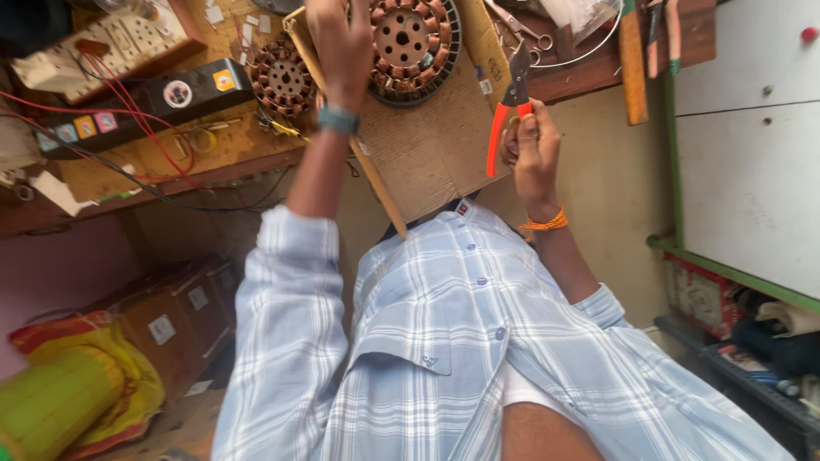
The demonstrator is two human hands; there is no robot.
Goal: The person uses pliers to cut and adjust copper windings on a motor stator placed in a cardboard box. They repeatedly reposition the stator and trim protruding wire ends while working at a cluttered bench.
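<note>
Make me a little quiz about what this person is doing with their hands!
1. True or false: the right hand holds orange-handled cutters.
2. Which wrist wears the teal band? A: that of the left hand. B: that of the right hand.
3. What does the big copper-wound stator lie on?

Key: 1 true; 2 A; 3 a cardboard sheet.
</note>
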